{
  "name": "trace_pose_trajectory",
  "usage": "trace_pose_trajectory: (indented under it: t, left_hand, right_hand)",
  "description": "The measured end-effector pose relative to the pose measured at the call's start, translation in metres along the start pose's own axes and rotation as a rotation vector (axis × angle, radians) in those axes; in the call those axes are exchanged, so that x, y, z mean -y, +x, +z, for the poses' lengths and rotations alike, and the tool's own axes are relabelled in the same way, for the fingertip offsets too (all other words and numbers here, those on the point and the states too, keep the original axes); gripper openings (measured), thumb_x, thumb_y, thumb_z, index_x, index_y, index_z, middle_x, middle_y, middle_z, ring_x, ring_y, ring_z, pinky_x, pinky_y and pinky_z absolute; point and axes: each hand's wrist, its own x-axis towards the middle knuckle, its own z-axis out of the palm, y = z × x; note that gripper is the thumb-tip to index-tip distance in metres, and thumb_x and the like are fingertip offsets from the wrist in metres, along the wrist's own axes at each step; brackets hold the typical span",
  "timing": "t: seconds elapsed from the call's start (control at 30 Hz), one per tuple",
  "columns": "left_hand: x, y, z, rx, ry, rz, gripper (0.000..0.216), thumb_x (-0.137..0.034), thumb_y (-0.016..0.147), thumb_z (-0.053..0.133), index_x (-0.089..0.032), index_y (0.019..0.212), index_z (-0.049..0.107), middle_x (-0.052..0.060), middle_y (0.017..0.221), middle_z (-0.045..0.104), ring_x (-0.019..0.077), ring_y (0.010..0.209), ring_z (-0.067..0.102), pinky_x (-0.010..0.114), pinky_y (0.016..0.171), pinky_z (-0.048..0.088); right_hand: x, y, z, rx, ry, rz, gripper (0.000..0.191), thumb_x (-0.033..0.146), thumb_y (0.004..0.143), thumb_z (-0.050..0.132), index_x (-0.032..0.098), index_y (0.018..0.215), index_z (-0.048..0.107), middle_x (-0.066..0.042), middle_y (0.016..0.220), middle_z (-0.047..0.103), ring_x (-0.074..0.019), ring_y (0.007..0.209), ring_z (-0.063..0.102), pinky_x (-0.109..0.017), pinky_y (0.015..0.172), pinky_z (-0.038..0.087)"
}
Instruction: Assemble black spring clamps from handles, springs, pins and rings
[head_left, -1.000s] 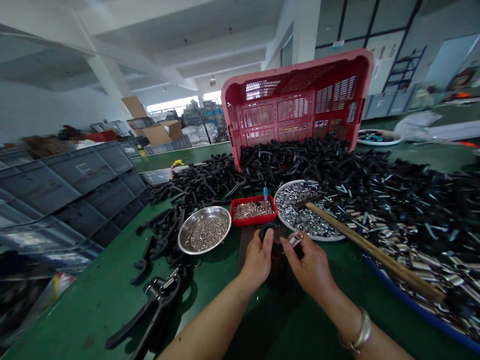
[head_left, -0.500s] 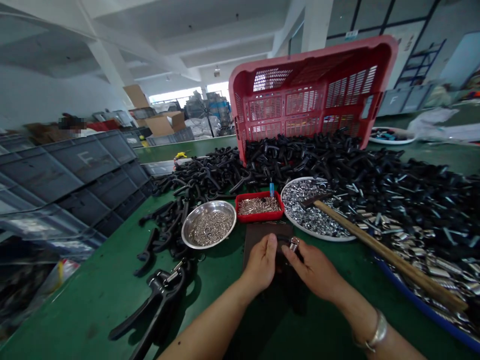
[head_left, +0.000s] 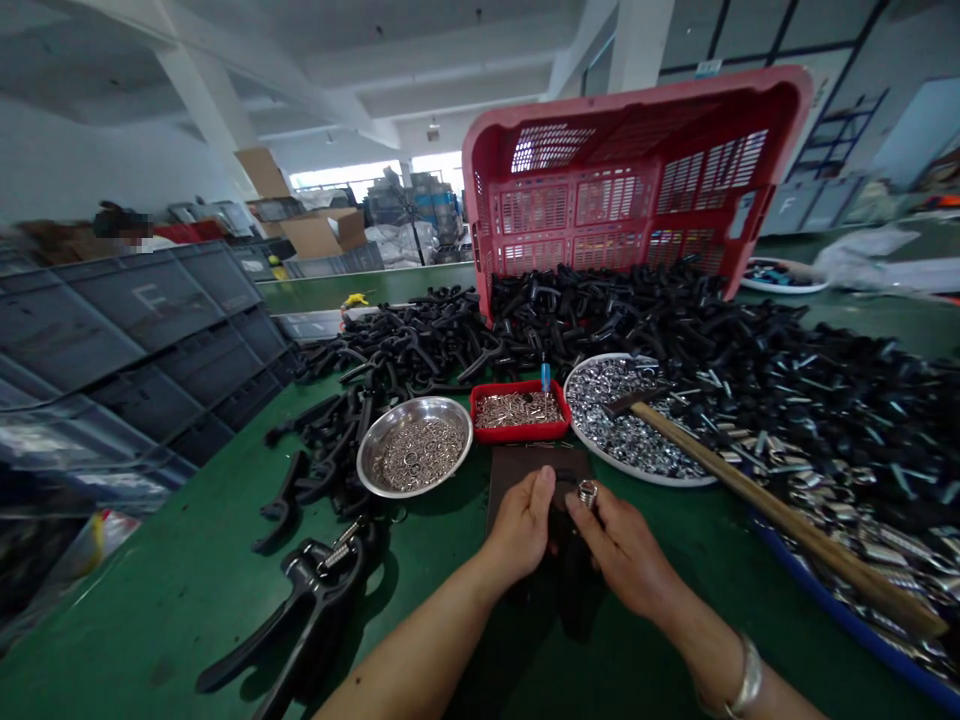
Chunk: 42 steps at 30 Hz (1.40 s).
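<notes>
My left hand is closed round a dark clamp part, with its thumb pointing up. My right hand grips the same part from the other side. A shiny coil spring stands by the right thumb and index finger, pressed against the black piece. Much of the part lies in shadow or behind the fingers. Under both hands is a dark flat block on the green table. To the left lies a black clamp with a spring fitted between its arms.
A metal bowl of small rings, a red tray of pins with a blue-handled screwdriver, and a white tray of metal bits stand ahead. A hammer lies across the right side. Behind, black parts spill from a red crate.
The spring in my right hand has turned more upright. The dark part between my hands has tilted slightly. My view has shifted a little.
</notes>
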Motion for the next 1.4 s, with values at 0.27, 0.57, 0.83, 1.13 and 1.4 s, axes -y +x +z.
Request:
trace_pose_trajectory:
  t: [0.27,0.57,0.83,1.13,1.4]
  left_hand:
    - [-0.004,-0.004,-0.010,0.124,0.060,0.015,0.045,-0.057,0.084,0.027,-0.017,0.073,0.044,-0.006,0.049,0.038,0.0063,0.034,0.038,0.018,0.032,0.027]
    - [-0.015,0.007,-0.020,0.147,0.511,0.079,0.049,-0.052,0.087,0.018,-0.016,0.077,0.050,0.003,0.066,0.056,0.0145,0.059,0.054,0.025,0.057,0.040]
    - [-0.014,0.033,-0.021,0.251,0.647,0.127,0.060,-0.056,0.086,0.009,-0.016,0.077,0.053,0.007,0.074,0.060,0.0179,0.068,0.057,0.028,0.063,0.040]
    - [0.005,0.017,-0.011,0.111,0.155,-0.083,0.057,-0.064,0.081,0.015,-0.017,0.077,0.046,-0.002,0.055,0.047,0.0088,0.037,0.043,0.020,0.036,0.032]
    - [0.006,0.001,0.002,0.032,0.071,-0.063,0.052,-0.062,0.082,0.019,-0.017,0.076,0.046,-0.003,0.053,0.046,0.0095,0.039,0.043,0.021,0.037,0.034]
  right_hand:
    - [0.002,0.000,-0.004,0.127,-0.045,-0.043,0.024,0.038,0.089,0.031,0.019,0.087,0.046,-0.005,0.077,0.061,-0.0178,0.072,0.059,-0.028,0.064,0.041]
    - [-0.006,0.009,0.001,0.249,-0.064,-0.015,0.025,0.034,0.087,0.033,0.017,0.088,0.052,-0.009,0.084,0.061,-0.0181,0.078,0.058,-0.029,0.070,0.042]
    - [-0.019,0.009,0.015,0.074,0.258,0.243,0.032,0.049,0.082,0.037,0.020,0.079,0.049,0.003,0.057,0.052,-0.0100,0.043,0.045,-0.023,0.041,0.034]
    - [-0.005,0.011,0.006,-0.044,0.115,0.155,0.030,0.046,0.081,0.042,0.020,0.066,0.044,0.004,0.054,0.047,-0.0095,0.047,0.043,-0.022,0.045,0.033]
    - [-0.001,0.001,0.009,-0.066,-0.022,0.060,0.028,0.042,0.085,0.035,0.021,0.072,0.047,-0.003,0.066,0.057,-0.0158,0.061,0.054,-0.026,0.056,0.039]
